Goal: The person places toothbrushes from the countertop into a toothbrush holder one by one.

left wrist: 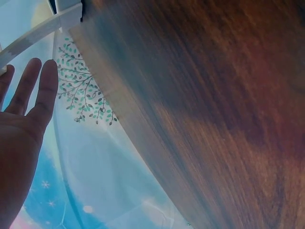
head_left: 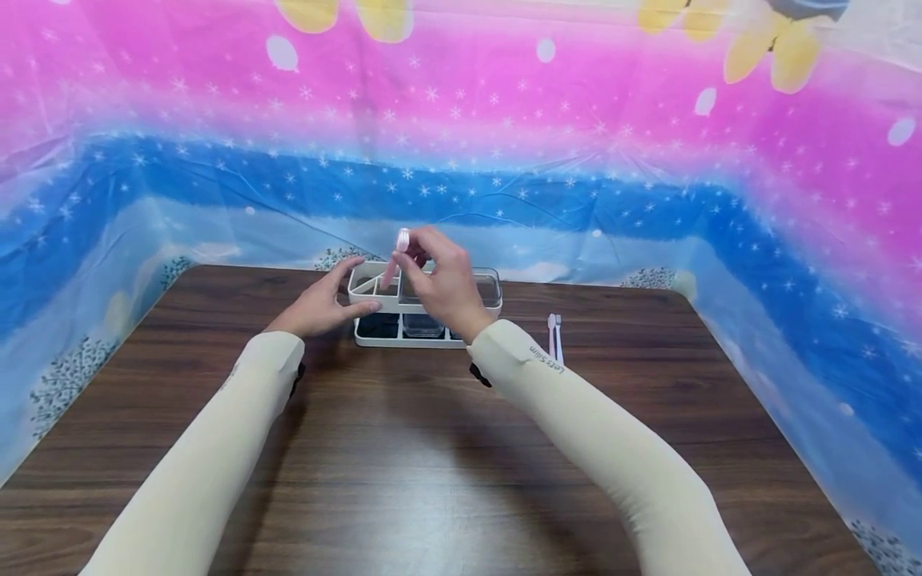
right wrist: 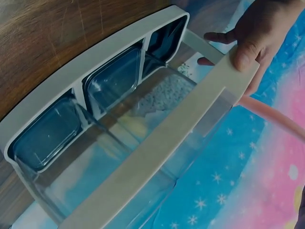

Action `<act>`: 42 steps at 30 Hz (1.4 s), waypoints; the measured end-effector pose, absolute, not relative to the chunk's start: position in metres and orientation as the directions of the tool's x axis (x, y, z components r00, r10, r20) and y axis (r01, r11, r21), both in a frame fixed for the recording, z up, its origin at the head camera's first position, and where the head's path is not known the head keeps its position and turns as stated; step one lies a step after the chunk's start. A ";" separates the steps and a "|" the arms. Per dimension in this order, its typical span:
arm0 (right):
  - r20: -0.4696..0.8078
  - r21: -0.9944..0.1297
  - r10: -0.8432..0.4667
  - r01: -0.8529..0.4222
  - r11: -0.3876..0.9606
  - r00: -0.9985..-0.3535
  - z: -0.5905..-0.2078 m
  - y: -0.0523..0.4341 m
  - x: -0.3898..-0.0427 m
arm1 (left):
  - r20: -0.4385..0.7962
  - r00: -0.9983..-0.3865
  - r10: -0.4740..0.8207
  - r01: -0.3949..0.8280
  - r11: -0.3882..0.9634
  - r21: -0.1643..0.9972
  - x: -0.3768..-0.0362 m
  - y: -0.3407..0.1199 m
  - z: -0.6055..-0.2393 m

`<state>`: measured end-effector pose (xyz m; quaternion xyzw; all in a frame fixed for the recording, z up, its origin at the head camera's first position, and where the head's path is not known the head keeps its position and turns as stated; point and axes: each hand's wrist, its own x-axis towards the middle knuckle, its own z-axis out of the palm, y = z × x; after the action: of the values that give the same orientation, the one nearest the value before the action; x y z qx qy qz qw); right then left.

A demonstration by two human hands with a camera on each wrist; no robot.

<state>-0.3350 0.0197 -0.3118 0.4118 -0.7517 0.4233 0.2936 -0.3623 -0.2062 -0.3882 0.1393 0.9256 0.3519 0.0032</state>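
So the person's got a white plastic organizer with clear compartments sitting near the far edge of the dark wood-grain counter, roughly in the middle of that edge. The left hand is up against the organizer's left end, fingers straight and relaxed, thumb reaching toward the white rim; in the right wrist view you can see that thumb pressed right on the rim's corner. From the left wrist view the palm is flat and the fingers are spread a bit, not curled round anything. The right hand hovers over the top of the organizer and pinches a slim pink toothbrush with a white head, held nearly upright with the head on top and the handle's lower end dipping into one of the back-left compartments. The same pink handle shows as a blurry bar past the rim in the right wrist view. Off to the right of the organizer, near but not touching it, a pair of white toothbrushes lies flat on the counter, side by side. Both arms wear cream sleeves. A pink and blue starry plastic sheet hangs behind and round the counter's sides.
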 end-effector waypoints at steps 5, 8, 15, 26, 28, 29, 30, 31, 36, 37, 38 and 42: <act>0.777 -0.399 -0.385 -0.863 0.311 -0.498 -0.313 0.013 -0.334 | 0.099 -0.961 0.259 0.257 0.698 0.668 -0.363 -0.206 -0.389; 0.768 -0.403 -0.394 -0.860 0.314 -0.504 -0.314 0.009 -0.334 | 0.098 -0.961 0.258 0.255 0.693 0.674 -0.363 -0.206 -0.390; 0.726 -0.442 -0.405 -0.828 0.345 -0.556 -0.317 0.003 -0.336 | 0.097 -0.964 0.247 0.248 0.706 0.663 -0.364 -0.206 -0.391; 0.520 -0.553 -0.445 -0.684 0.476 -0.729 -0.330 0.000 -0.345 | 0.109 -0.958 0.265 0.266 0.684 0.679 -0.363 -0.207 -0.390; 0.490 -0.565 -0.449 -0.664 0.489 -0.747 -0.333 0.000 -0.347 | 0.114 -0.957 0.268 0.271 0.677 0.685 -0.363 -0.207 -0.391; 0.477 -0.570 -0.452 -0.657 0.494 -0.754 -0.334 0.000 -0.348 | 0.115 -0.956 0.270 0.273 0.674 0.687 -0.363 -0.206 -0.391; 0.462 -0.575 -0.457 -0.649 0.498 -0.760 -0.335 0.000 -0.349 | 0.116 -0.956 0.270 0.274 0.672 0.688 -0.364 -0.206 -0.391; 0.447 -0.581 -0.463 -0.642 0.500 -0.766 -0.336 0.000 -0.350 | 0.117 -0.955 0.272 0.275 0.670 0.689 -0.364 -0.207 -0.392; 0.409 -0.589 -0.478 -0.625 0.512 -0.777 -0.340 0.000 -0.352 | 0.127 -0.953 0.275 0.285 0.671 0.684 -0.365 -0.207 -0.393; 0.408 -0.588 -0.478 -0.625 0.513 -0.778 -0.341 0.000 -0.352 | 0.129 -0.953 0.276 0.287 0.671 0.684 -0.365 -0.207 -0.393; 0.408 -0.586 -0.477 -0.623 0.518 -0.779 -0.341 -0.001 -0.352 | 0.130 -0.952 0.276 0.288 0.670 0.684 -0.365 -0.207 -0.393; 0.408 -0.579 -0.472 -0.621 0.529 -0.782 -0.344 -0.002 -0.352 | 0.131 -0.953 0.274 0.287 0.670 0.685 -0.365 -0.208 -0.395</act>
<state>-0.3519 -0.0018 -0.3439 0.3144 -0.8685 0.3697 0.1008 -0.3654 -0.2085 -0.3946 0.1536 0.9137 0.3762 -0.0084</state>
